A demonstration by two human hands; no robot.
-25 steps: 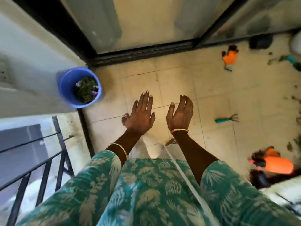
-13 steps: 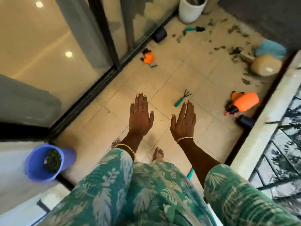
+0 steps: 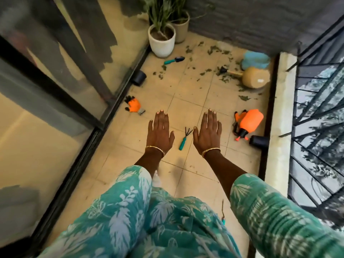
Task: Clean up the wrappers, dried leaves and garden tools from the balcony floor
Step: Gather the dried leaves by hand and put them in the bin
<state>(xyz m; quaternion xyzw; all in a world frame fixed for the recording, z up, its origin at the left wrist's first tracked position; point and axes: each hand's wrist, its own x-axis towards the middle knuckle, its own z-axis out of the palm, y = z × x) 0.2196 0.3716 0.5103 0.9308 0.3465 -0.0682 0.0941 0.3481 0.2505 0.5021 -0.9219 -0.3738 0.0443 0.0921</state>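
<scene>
- You are looking at a frame in which no text, brand, number or sign is readable.
- A pale patch is showing on the tan round pot (image 3: 255, 78), perhaps a label; nothing on it is coming through legibly.

Under your outstretched hands is the beige tiled floor (image 3: 188, 107). Between your left hand (image 3: 159, 132) and right hand (image 3: 208, 132) lies a teal-handled hand rake (image 3: 183, 139). Beyond your left hand rests an orange glove (image 3: 134, 105); right of your right hand lies an orange sprayer (image 3: 248, 123). Farther ahead you see a teal trowel (image 3: 174, 60), scattered dried leaves (image 3: 214, 71), a tan tipped pot (image 3: 254, 77) and a white planter (image 3: 162, 40).
</scene>
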